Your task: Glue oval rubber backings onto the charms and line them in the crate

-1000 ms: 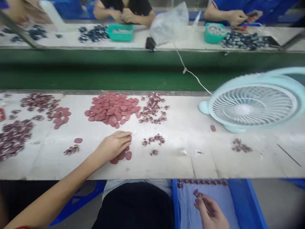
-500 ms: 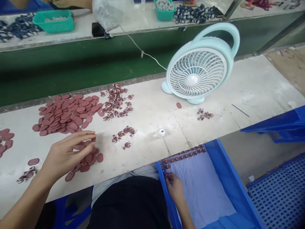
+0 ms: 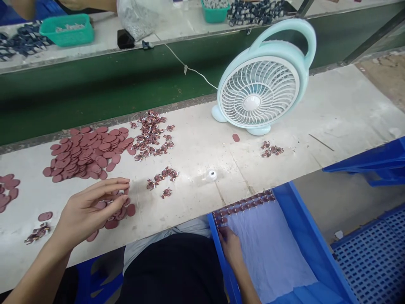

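My left hand (image 3: 85, 209) hovers over a small pile of dull-red oval pieces (image 3: 111, 223) near the table's front edge. Its thumb and fingertips come together around one such oval piece (image 3: 126, 191), seen nearly edge-on. Down in the blue tray (image 3: 303, 228), my right hand (image 3: 230, 245) has its fingers pinched at the left rim, below the rows of small red-brown pieces (image 3: 243, 206) on a pale cloth (image 3: 268, 245). What the right fingertips grip is hidden. A larger heap of red ovals (image 3: 85, 154) lies beyond my left hand.
Small red-brown pieces with white bits (image 3: 152, 135) lie in clusters on the table (image 3: 196, 147). A light-blue fan (image 3: 257, 90) stands at the back beside its cord. Across a green panel, another bench holds green baskets (image 3: 67, 31); a person's arm (image 3: 90, 4) shows there.
The view has shifted slightly. My right fingers have moved a little up against the tray's left corner, below the rows. My left hand stays over the small pile, its thumb and fingertips nearly unchanged.
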Motion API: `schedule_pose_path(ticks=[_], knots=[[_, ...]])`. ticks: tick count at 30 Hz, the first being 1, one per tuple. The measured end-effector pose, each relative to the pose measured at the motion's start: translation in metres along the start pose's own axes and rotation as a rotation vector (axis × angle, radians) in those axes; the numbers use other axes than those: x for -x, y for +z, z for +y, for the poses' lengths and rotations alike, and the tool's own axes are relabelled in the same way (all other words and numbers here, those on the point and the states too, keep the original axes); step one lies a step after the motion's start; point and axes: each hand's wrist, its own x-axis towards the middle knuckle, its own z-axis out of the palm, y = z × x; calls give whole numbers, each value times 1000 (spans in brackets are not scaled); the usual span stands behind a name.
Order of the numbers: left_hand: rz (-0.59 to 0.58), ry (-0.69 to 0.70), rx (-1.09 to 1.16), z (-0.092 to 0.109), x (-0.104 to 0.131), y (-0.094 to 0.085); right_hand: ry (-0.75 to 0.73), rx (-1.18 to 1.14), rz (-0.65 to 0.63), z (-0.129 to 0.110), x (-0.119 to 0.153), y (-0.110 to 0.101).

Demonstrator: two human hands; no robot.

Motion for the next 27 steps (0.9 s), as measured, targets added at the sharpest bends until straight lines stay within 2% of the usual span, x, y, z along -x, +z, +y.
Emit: schedule_pose_path(ticks=[3, 6, 9, 11, 14, 17, 20, 22, 25, 27], knots=[[19, -28, 39, 1, 3, -1, 9, -90, 32, -11, 4, -9], [44, -144, 193, 1, 12, -4, 48, -243, 127, -35, 15, -34], [33, -331, 570, -1, 24, 0, 71, -464, 223, -80, 28, -64], [-45, -457, 876, -1, 33, 9, 41, -636, 211, -120, 35, -76], [-255, -609, 1265, 5, 45, 29, 15, -855, 30, -179, 34, -73], [-372, -650, 1576, 17, 52, 49, 110, -1301, -307, -221, 17, -54], [-410, -608, 1739, 26, 57, 61, 186, -1814, -560, -238, -12, -39], [-426, -594, 1776, 27, 60, 66, 177, -2007, -666, -242, -33, -37], [-456, -592, 1809, 26, 62, 72, 168, -2029, -769, -249, -54, -40], [-457, -580, 1832, 24, 62, 75, 191, -1965, -791, -257, -53, -42]])
